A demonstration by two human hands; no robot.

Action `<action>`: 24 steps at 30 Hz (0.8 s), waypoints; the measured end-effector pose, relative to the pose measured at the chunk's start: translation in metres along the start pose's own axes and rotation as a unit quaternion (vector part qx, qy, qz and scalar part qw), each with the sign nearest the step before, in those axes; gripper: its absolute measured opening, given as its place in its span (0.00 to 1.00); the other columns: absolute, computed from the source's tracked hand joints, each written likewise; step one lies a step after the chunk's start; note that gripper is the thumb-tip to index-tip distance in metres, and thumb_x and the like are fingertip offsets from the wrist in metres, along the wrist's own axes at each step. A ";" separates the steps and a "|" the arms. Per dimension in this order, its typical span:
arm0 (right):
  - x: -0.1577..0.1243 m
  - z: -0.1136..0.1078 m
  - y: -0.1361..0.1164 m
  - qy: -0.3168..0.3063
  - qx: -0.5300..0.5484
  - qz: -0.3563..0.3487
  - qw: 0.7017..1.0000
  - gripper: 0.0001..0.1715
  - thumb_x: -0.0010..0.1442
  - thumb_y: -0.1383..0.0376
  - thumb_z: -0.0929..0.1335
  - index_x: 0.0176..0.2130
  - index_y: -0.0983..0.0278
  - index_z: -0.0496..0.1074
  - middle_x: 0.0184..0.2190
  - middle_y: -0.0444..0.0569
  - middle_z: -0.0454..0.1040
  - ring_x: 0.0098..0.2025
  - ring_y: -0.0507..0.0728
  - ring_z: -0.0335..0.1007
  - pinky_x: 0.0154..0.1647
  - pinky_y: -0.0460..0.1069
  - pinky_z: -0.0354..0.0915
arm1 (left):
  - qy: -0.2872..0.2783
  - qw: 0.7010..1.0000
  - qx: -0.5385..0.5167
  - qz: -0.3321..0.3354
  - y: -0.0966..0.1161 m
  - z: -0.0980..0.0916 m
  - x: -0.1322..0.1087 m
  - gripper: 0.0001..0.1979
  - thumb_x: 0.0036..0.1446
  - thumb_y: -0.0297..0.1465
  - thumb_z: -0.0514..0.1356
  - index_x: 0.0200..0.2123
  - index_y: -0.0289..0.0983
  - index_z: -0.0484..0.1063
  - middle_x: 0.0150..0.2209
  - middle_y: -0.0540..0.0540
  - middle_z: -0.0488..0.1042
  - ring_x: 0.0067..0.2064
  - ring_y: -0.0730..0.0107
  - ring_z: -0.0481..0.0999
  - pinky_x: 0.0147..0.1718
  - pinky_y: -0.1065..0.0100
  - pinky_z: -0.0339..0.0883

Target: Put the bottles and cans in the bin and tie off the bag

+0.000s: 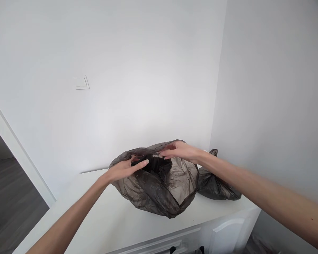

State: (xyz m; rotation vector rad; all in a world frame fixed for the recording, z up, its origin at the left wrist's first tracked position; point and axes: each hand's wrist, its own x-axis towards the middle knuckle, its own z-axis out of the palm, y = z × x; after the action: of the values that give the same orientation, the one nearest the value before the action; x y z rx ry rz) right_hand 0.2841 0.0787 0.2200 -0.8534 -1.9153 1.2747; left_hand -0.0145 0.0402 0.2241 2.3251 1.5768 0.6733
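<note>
A dark, see-through plastic bag [159, 192] stands with its mouth spread wide on a white cabinet top [116, 215]. My left hand [127, 167] reaches into the mouth from the left, its thumb stretched out and apart from the fingers, which are partly hidden by the bag. At the far rim, my right hand [178, 150] has its fingers pointing left into the opening, thumb and fingers apart. Between the hands lies a dark, crumpled inner part of the bag; what is inside cannot be made out.
A second dark plastic bag [218, 185], bunched at the top, sits to the right on the cabinet. Walls meet in a corner behind it. A light switch [81, 82] is on the wall. Black handles [172, 250] stick out from the cabinet front; a doorway opens at left.
</note>
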 end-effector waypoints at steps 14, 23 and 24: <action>0.036 0.005 0.089 0.108 0.139 0.078 0.981 0.37 0.63 0.39 0.69 0.61 0.57 0.72 0.65 0.53 0.70 0.66 0.63 0.67 0.64 0.59 0.68 | -0.077 0.956 -0.266 -0.101 -0.047 0.045 0.042 0.48 0.64 0.62 0.29 0.70 0.39 0.60 0.64 0.35 0.72 0.65 0.52 0.72 0.54 0.57 0.74; -0.025 -0.002 0.115 -0.085 0.074 0.074 0.991 0.48 0.60 0.54 0.76 0.71 0.52 0.57 0.66 0.53 0.68 0.67 0.62 0.66 0.68 0.60 0.64 | -0.015 0.986 -0.160 -0.052 -0.082 0.063 -0.039 0.39 0.65 0.57 0.51 0.71 0.42 0.55 0.69 0.36 0.65 0.67 0.46 0.68 0.60 0.50 0.70; -0.032 -0.002 0.115 -0.079 0.058 0.065 0.993 0.50 0.59 0.55 0.76 0.72 0.53 0.56 0.67 0.53 0.67 0.68 0.63 0.64 0.69 0.61 0.62 | 0.014 0.991 -0.123 -0.045 -0.084 0.065 -0.051 0.38 0.64 0.55 0.55 0.71 0.43 0.55 0.69 0.36 0.65 0.67 0.46 0.68 0.60 0.49 0.69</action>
State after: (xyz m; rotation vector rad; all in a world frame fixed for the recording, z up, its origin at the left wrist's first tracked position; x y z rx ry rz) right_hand 0.3209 0.0895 0.1074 -0.8516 -1.9115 1.5574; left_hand -0.0646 0.0281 0.1184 2.0627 1.5061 0.8300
